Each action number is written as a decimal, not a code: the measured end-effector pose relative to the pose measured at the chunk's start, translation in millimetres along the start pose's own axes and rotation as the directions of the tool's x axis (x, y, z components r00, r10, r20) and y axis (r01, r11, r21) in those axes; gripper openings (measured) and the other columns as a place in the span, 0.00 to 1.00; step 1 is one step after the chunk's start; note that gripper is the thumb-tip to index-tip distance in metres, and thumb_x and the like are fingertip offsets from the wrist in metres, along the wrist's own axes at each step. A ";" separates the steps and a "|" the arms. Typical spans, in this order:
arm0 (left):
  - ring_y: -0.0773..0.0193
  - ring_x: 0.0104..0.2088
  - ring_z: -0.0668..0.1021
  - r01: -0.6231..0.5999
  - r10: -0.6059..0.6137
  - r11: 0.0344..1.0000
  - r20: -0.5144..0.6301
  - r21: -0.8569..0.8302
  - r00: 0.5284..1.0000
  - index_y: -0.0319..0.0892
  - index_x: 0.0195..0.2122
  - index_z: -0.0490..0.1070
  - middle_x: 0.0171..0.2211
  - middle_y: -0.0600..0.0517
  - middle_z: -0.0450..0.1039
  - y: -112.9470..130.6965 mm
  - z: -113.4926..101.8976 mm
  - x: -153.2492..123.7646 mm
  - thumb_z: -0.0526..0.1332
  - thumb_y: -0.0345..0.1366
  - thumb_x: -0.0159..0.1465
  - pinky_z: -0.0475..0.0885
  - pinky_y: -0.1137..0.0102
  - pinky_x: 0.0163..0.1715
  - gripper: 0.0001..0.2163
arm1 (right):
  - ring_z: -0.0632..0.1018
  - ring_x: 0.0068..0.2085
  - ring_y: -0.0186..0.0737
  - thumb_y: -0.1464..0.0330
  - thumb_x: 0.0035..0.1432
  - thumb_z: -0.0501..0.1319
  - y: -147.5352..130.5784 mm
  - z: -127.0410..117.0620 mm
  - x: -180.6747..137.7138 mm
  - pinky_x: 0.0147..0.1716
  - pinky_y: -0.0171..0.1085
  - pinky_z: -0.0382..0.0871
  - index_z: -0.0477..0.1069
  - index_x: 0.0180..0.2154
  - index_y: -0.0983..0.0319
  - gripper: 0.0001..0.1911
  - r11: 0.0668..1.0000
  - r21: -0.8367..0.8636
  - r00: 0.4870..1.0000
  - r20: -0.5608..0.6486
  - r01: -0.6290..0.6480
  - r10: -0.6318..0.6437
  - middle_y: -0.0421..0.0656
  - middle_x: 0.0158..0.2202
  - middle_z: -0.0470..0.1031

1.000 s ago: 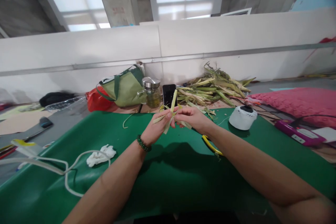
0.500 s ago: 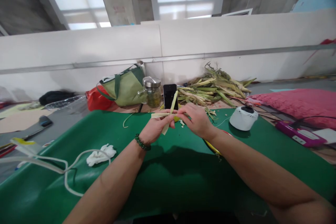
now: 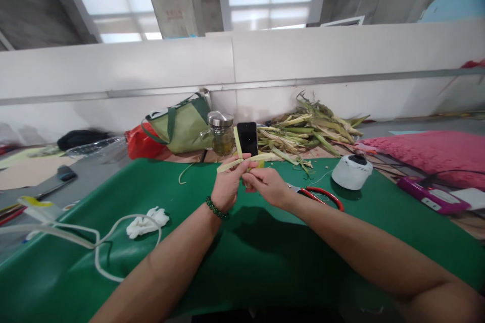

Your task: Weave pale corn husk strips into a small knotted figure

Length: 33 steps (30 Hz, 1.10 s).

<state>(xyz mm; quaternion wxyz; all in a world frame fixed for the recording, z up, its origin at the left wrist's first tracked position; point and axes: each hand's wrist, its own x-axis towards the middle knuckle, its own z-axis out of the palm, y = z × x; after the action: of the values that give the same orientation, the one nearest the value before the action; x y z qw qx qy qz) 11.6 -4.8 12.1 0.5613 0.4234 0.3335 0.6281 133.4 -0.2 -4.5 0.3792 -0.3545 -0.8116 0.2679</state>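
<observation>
Pale green strips of what looks like corn husk [image 3: 238, 142] cross one another between my two hands. My left hand [image 3: 228, 185], with a green bead bracelet at its wrist, pinches them where they cross. One strip stands upright, and others stick out to the left and right. Close below the crossing, my right hand [image 3: 268, 185] is closed with thumb and fingers together, apparently on a lower strip end that its fingers mostly hide. Beside my right wrist lie red-handled scissors [image 3: 325, 198], partly covered by the arm.
On the green mat [image 3: 182, 282] are a white spool [image 3: 351, 172], a crumpled tissue [image 3: 147, 223] and a white cable [image 3: 99, 257]. Behind it stand a phone [image 3: 248, 136], a glass mug [image 3: 222, 139], a green bag [image 3: 185, 128] and a pile of husks [image 3: 314, 123].
My right hand has moved down and left, below the crossing, uncovering the scissors. The upright strip has shifted left and now leans left, and another strip points right.
</observation>
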 end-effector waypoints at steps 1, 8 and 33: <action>0.68 0.18 0.74 -0.002 0.002 1.000 0.003 -0.006 1.000 0.37 0.34 0.74 0.24 0.51 0.78 -0.1 0.8 -1.2 0.72 0.39 0.43 0.67 0.74 0.17 0.19 | 0.70 0.23 0.31 0.63 0.63 0.51 1.7 1.9 0.5 0.26 0.31 0.61 0.64 0.21 0.63 0.19 0.999 0.039 1.000 0.007 0.001 -0.001 0.39 0.21 0.68; 0.66 0.23 0.77 -0.068 0.066 0.998 -0.072 -0.020 0.995 0.37 0.33 0.76 0.22 0.50 0.77 -2.8 0.4 -1.3 0.71 0.35 0.43 0.70 0.73 0.24 0.15 | 0.67 0.22 0.31 0.68 0.62 0.52 1.7 9.9 -4.4 0.24 0.31 0.57 0.64 0.22 0.63 0.15 0.987 -0.150 0.994 -0.081 0.058 -0.071 0.39 0.20 0.68; 0.66 0.27 0.78 -0.128 0.128 0.992 -0.095 0.001 0.987 0.35 0.37 0.78 0.21 0.51 0.77 5.9 -4.4 1.2 0.71 0.35 0.44 0.71 0.70 0.38 0.18 | 0.62 0.22 0.31 0.67 0.62 0.53 -5.4 16.9 -9.4 0.24 0.32 0.54 0.61 0.21 0.62 0.17 0.960 -0.252 0.985 -0.090 0.121 -0.148 0.38 0.20 0.65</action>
<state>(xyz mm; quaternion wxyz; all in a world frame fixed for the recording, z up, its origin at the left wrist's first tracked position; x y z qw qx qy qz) 5.1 -4.3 15.7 0.5044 0.4125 0.3302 0.6830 122.1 -13.6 -14.3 0.3929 -0.3565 -0.8392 0.1197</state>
